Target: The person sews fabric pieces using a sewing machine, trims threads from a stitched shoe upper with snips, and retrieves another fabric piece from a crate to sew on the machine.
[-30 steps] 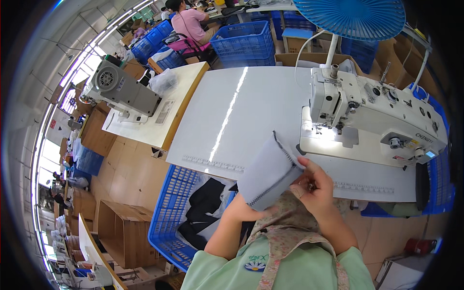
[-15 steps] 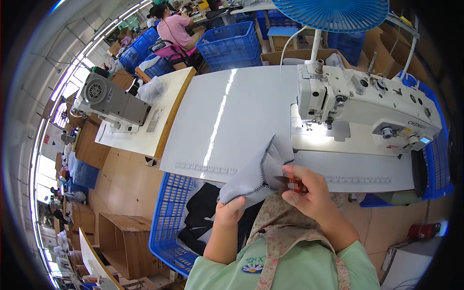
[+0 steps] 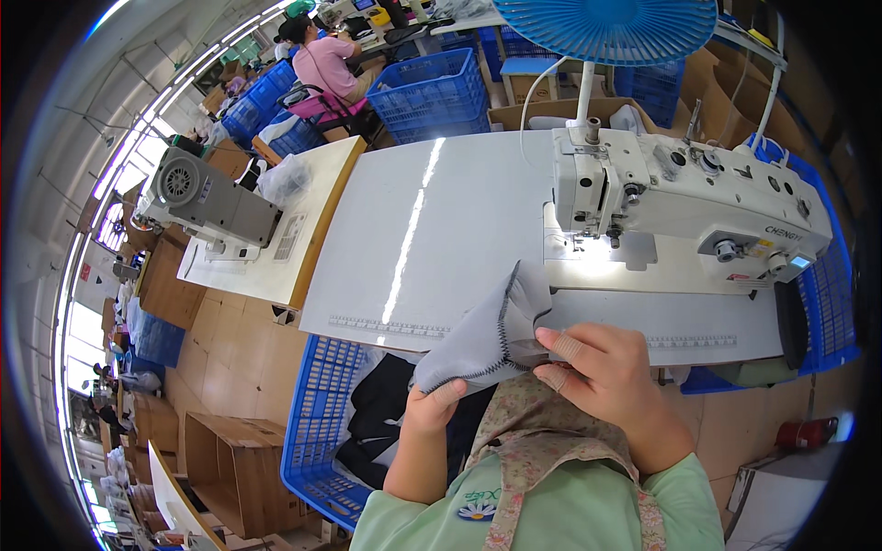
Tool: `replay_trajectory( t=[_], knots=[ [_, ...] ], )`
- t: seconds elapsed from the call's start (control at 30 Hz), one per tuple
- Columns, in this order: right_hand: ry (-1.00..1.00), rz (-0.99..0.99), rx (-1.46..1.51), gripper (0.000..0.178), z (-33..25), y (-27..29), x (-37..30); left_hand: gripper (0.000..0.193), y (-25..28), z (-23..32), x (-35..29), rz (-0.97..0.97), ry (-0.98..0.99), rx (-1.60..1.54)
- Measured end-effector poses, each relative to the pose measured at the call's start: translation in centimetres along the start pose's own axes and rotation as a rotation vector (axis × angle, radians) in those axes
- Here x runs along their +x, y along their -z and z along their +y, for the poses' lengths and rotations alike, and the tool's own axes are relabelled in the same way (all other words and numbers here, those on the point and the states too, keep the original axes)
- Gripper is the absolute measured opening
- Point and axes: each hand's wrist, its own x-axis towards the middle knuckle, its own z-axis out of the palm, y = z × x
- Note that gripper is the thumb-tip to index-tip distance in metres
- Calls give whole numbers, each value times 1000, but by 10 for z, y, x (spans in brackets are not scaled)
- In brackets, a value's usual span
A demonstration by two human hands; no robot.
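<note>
Head view: grey cloth [image 3: 469,342] with dark stitching, between both hands, over near edge of table [image 3: 478,211]; left hand [image 3: 435,404] pinching its lower-left corner; right hand [image 3: 604,372] curled at its right edge, cannot tell what it grips

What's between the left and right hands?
Grey cloth, its near edge under the left hand's thumb, toward the right hand; head view.
</note>
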Motion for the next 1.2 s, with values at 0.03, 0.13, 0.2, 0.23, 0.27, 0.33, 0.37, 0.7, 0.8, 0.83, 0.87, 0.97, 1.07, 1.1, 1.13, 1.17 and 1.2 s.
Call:
replay_trajectory(
  t=[0.03, 0.13, 0.2, 0.23, 0.27, 0.33, 0.37, 0.7, 0.8, 0.83, 0.87, 0.97, 1.07, 1.1, 1.13, 1.17, 1.2],
  knots=[
    [11, 2, -10, 39, 0, 1, 0, 53, -1, 1, 0, -1, 1, 0],
    [18, -14, -64, 39, -2, 5, 1, 54, -3, 2, 0, 3, 20, 7],
    [19, -11, -68, 38, -4, 7, 3, 56, -4, 1, -1, -7, 25, 38],
    [21, -9, -75, 38, -5, 8, 3, 56, -4, 2, -1, -9, 26, 39],
    [19, -7, -76, 38, -5, 8, 4, 57, -6, 2, -1, -9, 34, 28],
    [-42, -3, 12, 38, -5, 7, 6, 58, -9, 4, 0, -9, 43, 18],
    [-42, -2, 12, 38, -5, 7, 6, 59, -11, 6, 1, -14, 46, 15],
    [-154, -4, 105, 37, -1, 5, 1, 60, -8, 5, 4, -11, 34, -31],
    [-214, 2, 143, 37, -1, 5, -1, 61, -2, 1, 2, 2, 10, -17],
    [-224, -4, 152, 36, -1, 6, -1, 61, -3, 1, 2, 2, 11, -17],
    [-225, -4, 152, 36, -1, 5, -1, 61, -4, 2, 2, 11, 15, -25],
    [-219, -3, 174, 37, -1, 3, -2, 62, -8, 4, 2, 26, 23, -24],
    [-235, 12, 218, 36, 0, 1, -2, 62, -8, 3, 7, 15, -24, -36],
    [-288, 10, 246, 35, 0, 1, -2, 62, -7, 3, 10, 1, -74, -56],
    [-344, 6, 276, 35, 2, 0, -3, 62, -6, 3, 13, 4, -71, -57],
    [-347, 3, 278, 35, 8, -3, -4, 61, -2, 4, 16, 87, -52, -201],
    [-393, 15, 303, 34, 16, -8, -7, 59, 3, 6, 19, 173, -34, -344]
  ],
)
